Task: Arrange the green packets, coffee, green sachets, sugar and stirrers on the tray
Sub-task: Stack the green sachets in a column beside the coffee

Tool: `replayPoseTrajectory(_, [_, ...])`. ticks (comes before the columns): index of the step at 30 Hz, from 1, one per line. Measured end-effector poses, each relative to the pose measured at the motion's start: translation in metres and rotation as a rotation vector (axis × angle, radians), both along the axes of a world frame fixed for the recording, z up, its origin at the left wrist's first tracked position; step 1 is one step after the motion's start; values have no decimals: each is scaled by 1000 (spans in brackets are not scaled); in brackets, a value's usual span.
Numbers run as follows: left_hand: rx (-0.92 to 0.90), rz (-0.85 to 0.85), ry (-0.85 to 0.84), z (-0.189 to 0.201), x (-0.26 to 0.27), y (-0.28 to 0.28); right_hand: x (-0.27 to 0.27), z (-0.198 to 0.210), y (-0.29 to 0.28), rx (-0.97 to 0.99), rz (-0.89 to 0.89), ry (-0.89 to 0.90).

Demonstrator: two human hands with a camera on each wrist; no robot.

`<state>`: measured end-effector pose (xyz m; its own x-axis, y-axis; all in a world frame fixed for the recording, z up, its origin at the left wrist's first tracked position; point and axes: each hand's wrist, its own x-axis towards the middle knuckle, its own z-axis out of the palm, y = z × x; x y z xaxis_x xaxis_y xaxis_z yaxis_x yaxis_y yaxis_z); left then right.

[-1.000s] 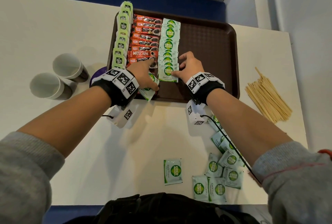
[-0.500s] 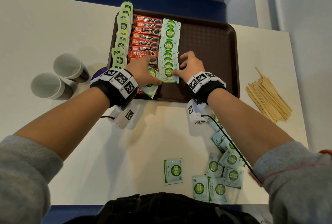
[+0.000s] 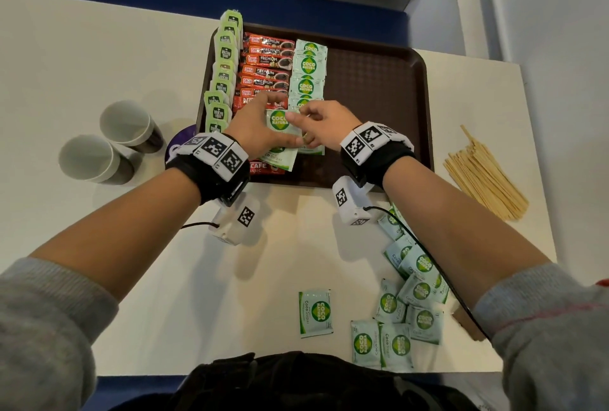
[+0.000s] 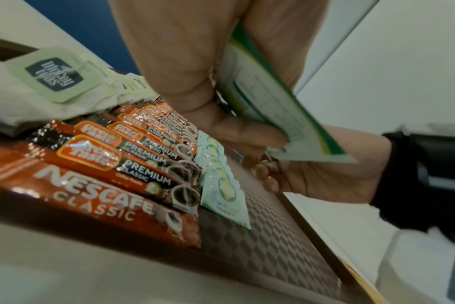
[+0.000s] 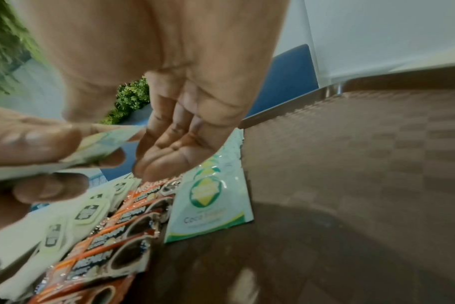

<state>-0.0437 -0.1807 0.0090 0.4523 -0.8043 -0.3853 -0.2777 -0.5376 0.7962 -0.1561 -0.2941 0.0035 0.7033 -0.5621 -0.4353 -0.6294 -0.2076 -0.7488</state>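
Observation:
The brown tray [image 3: 372,97] holds a column of green packets [image 3: 225,54], a column of coffee sticks [image 3: 267,61] and a column of green sachets [image 3: 308,64]. My left hand [image 3: 260,124] hovers over the tray's near left part and grips a small stack of green sachets [image 4: 268,98] between thumb and fingers. My right hand [image 3: 306,117] meets it from the right, and its thumb and forefinger pinch the edge of the top sachet [image 3: 278,120]. The nearest sachet laid in the column [image 5: 210,207] lies flat just below both hands.
Several loose green sachets [image 3: 418,292] lie on the white table near my right elbow, with one [image 3: 315,311] apart to their left. A bundle of wooden stirrers [image 3: 484,176] lies right of the tray. Two paper cups [image 3: 95,158] [image 3: 130,124] stand left of it.
My right hand has lifted off the sachet it pressed into the column and moved left onto the stack. My left hand has brought the stack up and toward it.

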Motion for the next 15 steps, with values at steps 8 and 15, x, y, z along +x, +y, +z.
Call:
replayPoseTrajectory(8, [-37,79,39,-7,-3,7,-6,-3,-9,93,-78,-113])
replayPoseTrajectory(15, [-27,162,9,-12,4,12,-29,-18,-16,161,-82,30])
